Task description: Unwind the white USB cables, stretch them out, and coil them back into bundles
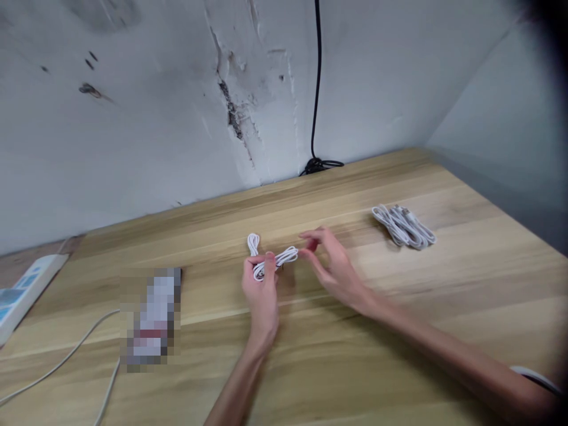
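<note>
A small bundle of white cable [271, 258] lies over the wooden table [399, 331] near its middle. My left hand [260, 294] pinches the bundle at its left part, thumb and fingers closed on the strands. My right hand [333, 266] is at the bundle's right end, its fingertips pinched together against the loops there. A short loop of the cable sticks up behind my left hand.
A second coiled white cable bundle [403, 226] lies to the right. A black cord [316, 89] hangs down the cracked wall to the table's back edge. At left are a blurred-out flat object [153, 316], a white power strip [24, 293] and its white cord [66, 361].
</note>
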Available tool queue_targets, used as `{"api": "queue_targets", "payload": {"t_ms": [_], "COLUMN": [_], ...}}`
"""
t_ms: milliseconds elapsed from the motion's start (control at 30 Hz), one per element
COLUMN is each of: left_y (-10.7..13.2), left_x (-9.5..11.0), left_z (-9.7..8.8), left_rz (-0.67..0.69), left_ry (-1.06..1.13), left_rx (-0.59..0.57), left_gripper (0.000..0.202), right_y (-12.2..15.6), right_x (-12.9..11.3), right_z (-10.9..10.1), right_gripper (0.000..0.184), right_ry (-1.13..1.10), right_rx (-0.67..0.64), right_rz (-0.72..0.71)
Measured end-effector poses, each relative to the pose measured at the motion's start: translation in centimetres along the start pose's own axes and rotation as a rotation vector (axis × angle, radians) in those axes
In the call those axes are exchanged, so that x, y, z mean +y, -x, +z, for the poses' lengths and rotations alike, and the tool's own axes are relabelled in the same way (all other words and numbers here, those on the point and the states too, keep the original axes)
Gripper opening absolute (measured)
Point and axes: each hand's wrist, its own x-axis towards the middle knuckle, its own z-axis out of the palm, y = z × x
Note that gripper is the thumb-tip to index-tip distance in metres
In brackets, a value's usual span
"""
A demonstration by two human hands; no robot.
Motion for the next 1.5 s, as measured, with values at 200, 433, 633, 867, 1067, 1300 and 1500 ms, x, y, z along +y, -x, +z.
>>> {"api": "queue_targets", "payload": {"t_ms": [200,433,633,867,1067,1300,1500], "left_y": [-0.1,-0.3,-0.3,-0.3,-0.3,-0.1,0.0], "left_x": [-0.1,-0.1,0.1,0.1,0.1,0.0,0.4], "left_z": [0.1,0.2,0.2,0.3,0.2,0.0,0.0], "left_rz": [-0.02,-0.02,-0.038,-0.042,-0.059,-0.026,0.163], "left_ry": [-0.026,-0.08,-0.082,-0.066,-0.047,-0.029,-0.182], "left_rx": [-0.016,0.007,0.006,-0.004,-0.008,-0.061,-0.124], "left_gripper": [0.039,0.041,0.041,0.043,0.042,0.037,0.026], "right_y": [-1.6,-2.6,-2.7,-2.5,-1.8,-0.5,-0.8], "right_x": [1.3,2.1,2.3,2.3,1.2,0.5,0.5], "right_z": [-0.5,-1.7,-1.7,-1.2,-0.8,0.2,0.3], "right_gripper": [0.022,0.01,0.017,0.038,0.026,0.046,0.029], "right_ry": [-0.726,-1.15,-1.219,-1.069,-0.769,-0.277,-0.254], "right_rx": [0.163,0.146,0.141,0.171,-0.047,-0.282,-0.338], "right_rz": [0.414,0.676,0.693,0.687,0.496,0.269,0.285]}}
